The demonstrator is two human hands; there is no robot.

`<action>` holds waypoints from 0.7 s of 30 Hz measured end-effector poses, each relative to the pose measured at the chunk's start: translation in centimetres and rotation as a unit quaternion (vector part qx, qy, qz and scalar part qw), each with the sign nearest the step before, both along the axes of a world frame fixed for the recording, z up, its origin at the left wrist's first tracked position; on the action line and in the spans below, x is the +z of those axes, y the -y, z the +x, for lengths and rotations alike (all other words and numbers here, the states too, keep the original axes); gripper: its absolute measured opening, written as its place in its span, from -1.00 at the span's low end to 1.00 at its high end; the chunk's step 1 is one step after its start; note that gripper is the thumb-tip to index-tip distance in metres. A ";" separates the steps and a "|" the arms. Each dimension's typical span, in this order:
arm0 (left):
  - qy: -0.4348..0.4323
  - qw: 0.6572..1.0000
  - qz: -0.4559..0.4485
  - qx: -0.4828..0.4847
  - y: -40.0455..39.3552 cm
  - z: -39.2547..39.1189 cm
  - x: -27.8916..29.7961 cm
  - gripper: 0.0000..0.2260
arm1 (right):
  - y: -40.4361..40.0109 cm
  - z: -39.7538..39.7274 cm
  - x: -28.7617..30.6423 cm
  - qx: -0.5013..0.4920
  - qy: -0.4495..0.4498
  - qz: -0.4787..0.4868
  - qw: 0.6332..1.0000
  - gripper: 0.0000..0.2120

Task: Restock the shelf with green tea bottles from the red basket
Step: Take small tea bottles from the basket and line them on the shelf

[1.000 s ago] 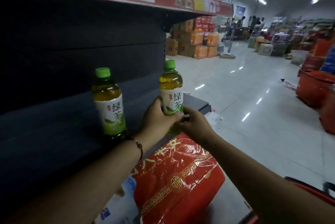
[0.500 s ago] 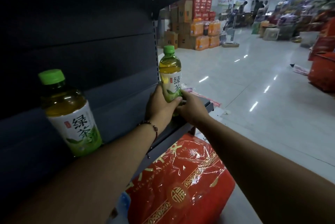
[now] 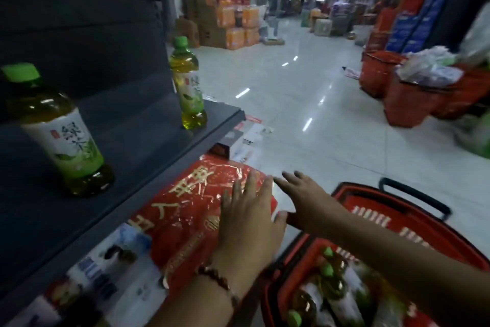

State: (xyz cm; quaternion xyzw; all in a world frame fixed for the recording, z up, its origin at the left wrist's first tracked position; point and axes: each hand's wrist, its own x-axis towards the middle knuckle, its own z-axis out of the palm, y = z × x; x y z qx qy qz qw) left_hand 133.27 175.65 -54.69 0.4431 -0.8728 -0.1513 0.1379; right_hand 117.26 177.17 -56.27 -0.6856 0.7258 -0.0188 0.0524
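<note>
Shelf [image 3: 148, 157]: dark, 2 green tea bottles upright on it, well apart. Near bottle [image 3: 57, 132] at left; far bottle [image 3: 188, 90] close to the shelf's end. Both have green caps and white-and-green labels.

Red basket [image 3: 392, 223]: on the floor at lower right, black handle raised at its far side. Holds more green tea bottles [image 3: 336, 289] lying down; at least 3 green caps visible, exact count unclear from blur.

Hands: 2, both empty. Left hand [image 3: 249, 218] has fingers straight and spread, above a red foil-wrapped package [image 3: 191, 210] below the shelf; contact unclear. Beaded bracelet [image 3: 217, 284] on the left wrist. Right hand [image 3: 307, 199] has fingers extended, released, just beside the left, near the basket's rim.

Background: 2 other red baskets [image 3: 413, 93] across the aisle.
</note>
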 end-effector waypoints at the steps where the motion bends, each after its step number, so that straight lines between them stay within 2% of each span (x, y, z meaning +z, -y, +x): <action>1: 0.003 1.000 0.006 -0.020 -2.1 -0.6 -1.1 -0.39 | -2.5 -0.5 -1.3 -0.017 -0.009 0.032 0.999 -0.21; 3: 0.028 0.997 0.023 -0.062 -5.7 -1.2 -3.4 -0.40 | -7.4 -1.2 -3.6 -0.054 -0.013 0.091 0.994 -0.21; 7: 0.144 0.977 -0.002 -0.159 -9.8 -1.3 -7.0 -0.37 | -14.3 -2.4 -8.5 -0.139 0.013 0.149 0.979 -0.23; 12: 0.192 0.962 -0.007 -0.195 -10.1 -1.7 -8.7 -0.37 | -18.6 -1.3 -13.4 -0.229 0.083 0.187 0.952 -0.25; 17: 0.214 0.955 -0.003 -0.204 -9.5 -1.8 -9.3 -0.39 | -19.4 -0.5 -17.4 -0.318 0.164 0.186 0.915 -0.45; 21: 0.208 0.955 0.006 -0.210 -9.3 -2.0 -9.2 -0.38 | -19.1 -1.1 -18.1 -0.340 0.131 0.166 0.916 -0.66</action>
